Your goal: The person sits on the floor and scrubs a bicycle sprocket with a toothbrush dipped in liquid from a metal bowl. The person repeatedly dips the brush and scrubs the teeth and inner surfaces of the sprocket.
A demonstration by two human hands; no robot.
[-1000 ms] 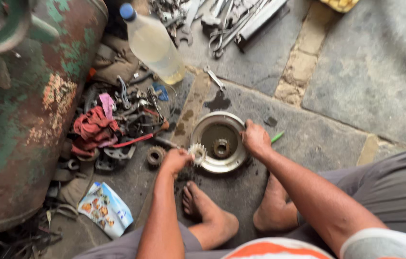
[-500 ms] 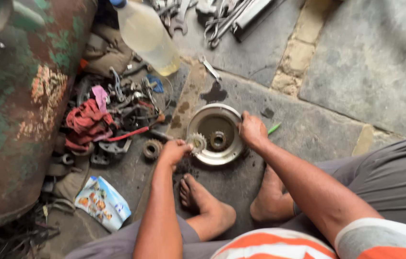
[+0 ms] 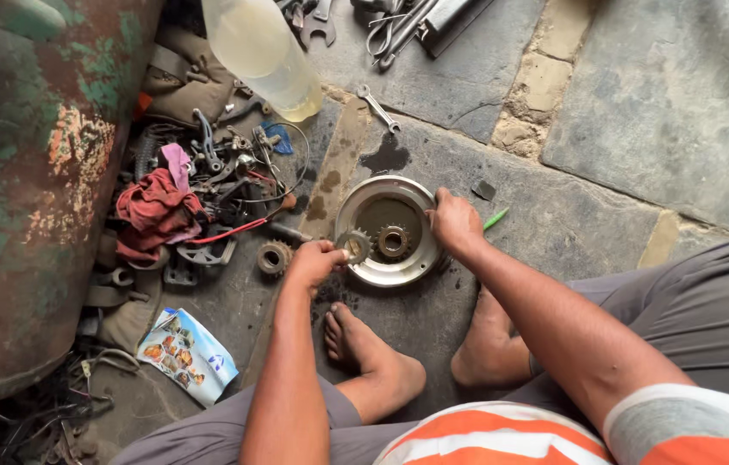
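Observation:
A round metal drum (image 3: 379,194) lies flat on the stone floor with a toothed gear hub (image 3: 394,242) at its centre. My left hand (image 3: 314,261) pinches a small metal gear (image 3: 354,245) and holds it at the drum's left rim. My right hand (image 3: 453,223) grips the drum's right rim. My bare feet rest on the floor just below the drum.
Another loose gear (image 3: 274,257) lies left of the drum. A red rag (image 3: 156,213) and a pile of metal parts sit further left, beside a rusty green tank (image 3: 28,172). A plastic bottle (image 3: 261,52), a spanner (image 3: 377,108), tools and a printed wrapper (image 3: 188,353) lie around.
The view has shifted slightly. My left hand has brought the small gear closer over the drum's left rim; my right hand stays on the right rim.

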